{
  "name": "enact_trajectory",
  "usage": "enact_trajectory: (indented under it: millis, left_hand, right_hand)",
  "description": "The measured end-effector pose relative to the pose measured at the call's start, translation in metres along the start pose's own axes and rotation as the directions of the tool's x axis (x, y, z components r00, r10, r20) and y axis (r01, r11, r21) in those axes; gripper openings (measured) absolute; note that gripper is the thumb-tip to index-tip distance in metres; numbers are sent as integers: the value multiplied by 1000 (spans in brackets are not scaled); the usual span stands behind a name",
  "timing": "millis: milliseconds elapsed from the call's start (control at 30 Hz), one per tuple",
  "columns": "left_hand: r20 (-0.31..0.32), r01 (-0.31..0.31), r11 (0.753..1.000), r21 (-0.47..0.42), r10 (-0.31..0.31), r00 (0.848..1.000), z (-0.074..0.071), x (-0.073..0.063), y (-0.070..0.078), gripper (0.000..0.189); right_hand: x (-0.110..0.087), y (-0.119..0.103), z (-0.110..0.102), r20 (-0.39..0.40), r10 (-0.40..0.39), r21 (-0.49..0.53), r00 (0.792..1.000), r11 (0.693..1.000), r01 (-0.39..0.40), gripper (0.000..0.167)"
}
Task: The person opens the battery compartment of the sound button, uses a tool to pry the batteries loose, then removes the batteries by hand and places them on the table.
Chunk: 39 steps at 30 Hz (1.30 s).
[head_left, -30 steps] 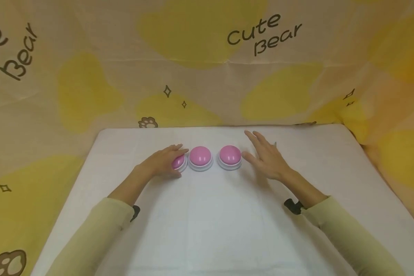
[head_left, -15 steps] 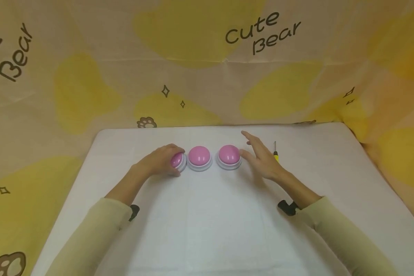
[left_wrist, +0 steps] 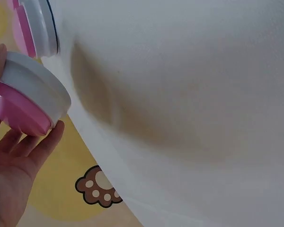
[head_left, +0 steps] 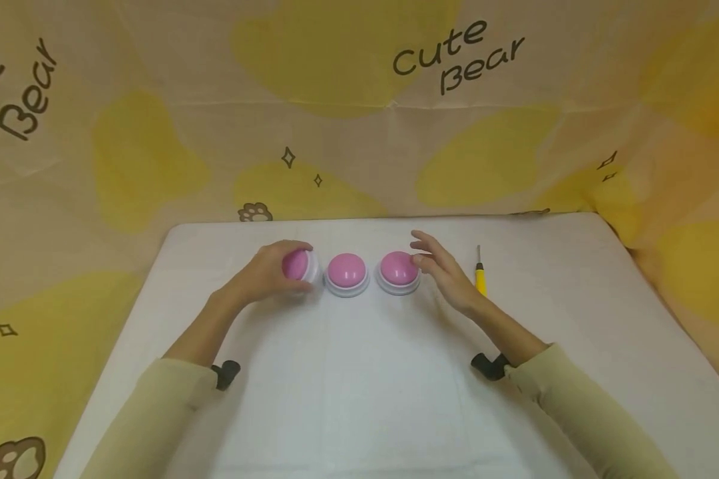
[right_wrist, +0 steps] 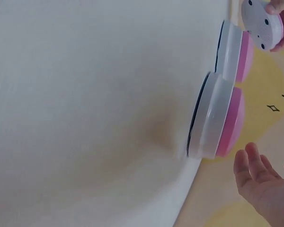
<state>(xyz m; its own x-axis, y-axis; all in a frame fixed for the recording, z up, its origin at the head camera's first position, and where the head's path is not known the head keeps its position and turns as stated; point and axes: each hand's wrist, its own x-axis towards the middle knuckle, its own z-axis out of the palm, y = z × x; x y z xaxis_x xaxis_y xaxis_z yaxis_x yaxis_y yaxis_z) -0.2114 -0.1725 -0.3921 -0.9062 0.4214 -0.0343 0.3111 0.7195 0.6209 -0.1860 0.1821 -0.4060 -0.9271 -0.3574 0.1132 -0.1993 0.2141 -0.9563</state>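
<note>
My left hand (head_left: 266, 273) grips a pink dome push button (left_wrist: 21, 111) with a white base by its sides. It is tilted and held off the table. In the right wrist view, its underside (right_wrist: 261, 22) shows several dark spots. A middle push button (head_left: 346, 271) and a right push button (head_left: 399, 269) of the same kind stand upright on the table. Beside the right one, my right hand (head_left: 452, 279) hovers with relaxed fingers, holding nothing. In the right wrist view, its fingertips (right_wrist: 252, 149) are apart from that button.
A screwdriver (head_left: 480, 278) with a yellow handle lies behind my right hand, partly hidden. The table has a white cover (head_left: 383, 386). A yellow patterned cloth (head_left: 347, 133) hangs at its back and sides.
My left hand has taken hold of the left push button, lifted it and tilted it leftward. My right hand has moved slightly left and its fingers have bent more, uncovering the screwdriver.
</note>
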Motion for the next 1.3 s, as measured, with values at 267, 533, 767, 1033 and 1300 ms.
enact_trajectory:
  millis: [267,533,767,1033,1300]
  left_hand:
    - [-87,13,969,-249,-36,996,1,-2,2,75]
    - [-106,-11,856,-518,-52,993,7,-3,8,67]
    - [-133,-61,776,-627,-30,991,15,-4,13,61]
    - [-118,-80,708,-701,-4,993,23,-3,21,66]
    - [-103,-118,661,-741,62,993,31,-2,27,66]
  right_hand:
    - [3,-11,10,14,14,65,1000,998,-14,55]
    - [7,-19,27,62,78,184,995,979,-89,58]
    - [7,-18,44,114,109,267,987,954,-136,57]
    - [5,-14,63,195,109,341,975,924,-171,57]
    - [0,-7,74,244,129,395,961,892,-220,57]
